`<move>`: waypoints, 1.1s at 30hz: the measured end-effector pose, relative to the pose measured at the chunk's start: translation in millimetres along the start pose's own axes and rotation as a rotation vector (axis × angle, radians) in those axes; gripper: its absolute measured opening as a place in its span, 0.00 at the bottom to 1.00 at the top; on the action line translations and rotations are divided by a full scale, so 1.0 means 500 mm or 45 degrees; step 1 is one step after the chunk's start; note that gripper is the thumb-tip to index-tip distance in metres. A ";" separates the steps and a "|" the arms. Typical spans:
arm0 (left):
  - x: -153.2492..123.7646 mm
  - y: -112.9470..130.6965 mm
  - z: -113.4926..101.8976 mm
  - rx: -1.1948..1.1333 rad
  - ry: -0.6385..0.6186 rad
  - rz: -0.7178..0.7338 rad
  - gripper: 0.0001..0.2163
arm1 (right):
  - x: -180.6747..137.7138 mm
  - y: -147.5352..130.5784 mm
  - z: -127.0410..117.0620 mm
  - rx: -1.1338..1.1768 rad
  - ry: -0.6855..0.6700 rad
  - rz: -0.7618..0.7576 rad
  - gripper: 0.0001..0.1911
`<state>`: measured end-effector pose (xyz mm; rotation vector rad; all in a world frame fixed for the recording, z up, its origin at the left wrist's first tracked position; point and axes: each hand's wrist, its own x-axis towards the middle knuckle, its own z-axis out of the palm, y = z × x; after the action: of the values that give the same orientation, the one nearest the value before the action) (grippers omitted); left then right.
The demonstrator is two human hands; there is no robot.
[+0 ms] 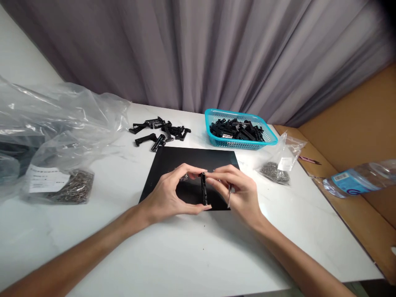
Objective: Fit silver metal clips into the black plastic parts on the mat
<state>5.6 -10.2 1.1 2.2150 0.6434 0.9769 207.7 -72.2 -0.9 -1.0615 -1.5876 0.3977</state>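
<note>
My left hand (171, 192) pinches a slim black plastic clip (203, 189) upright between thumb and fingers over a black mat (173, 163). My right hand (236, 187) meets it from the right, fingertips closed on the clip's top end, with a thin metal pin (229, 196) tucked in the fingers. A few small metal parts (185, 177) lie on the mat behind my left fingers.
A teal basket (244, 142) of black clips stands behind the mat, loose black clips (159, 130) to its left. Large plastic bags (46, 136) with metal parts (76, 187) lie left, a small bag of metal parts (275, 171) right. A water bottle (359, 179) rests on cardboard (355, 123).
</note>
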 end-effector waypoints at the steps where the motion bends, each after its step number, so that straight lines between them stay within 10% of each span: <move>1: 0.002 -0.002 0.000 -0.012 -0.005 -0.010 0.31 | 0.005 0.003 -0.006 0.077 -0.049 0.087 0.06; 11: 0.005 0.001 -0.005 -0.032 -0.053 -0.035 0.30 | 0.021 0.027 -0.016 0.521 -0.109 0.618 0.09; 33: -0.001 0.000 -0.004 0.136 -0.164 0.010 0.28 | 0.018 0.018 -0.009 0.395 -0.174 0.698 0.19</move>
<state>3.7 -9.9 1.9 2.3539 0.6417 0.8126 215.8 -61.6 -0.7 -1.2332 -1.2752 1.0695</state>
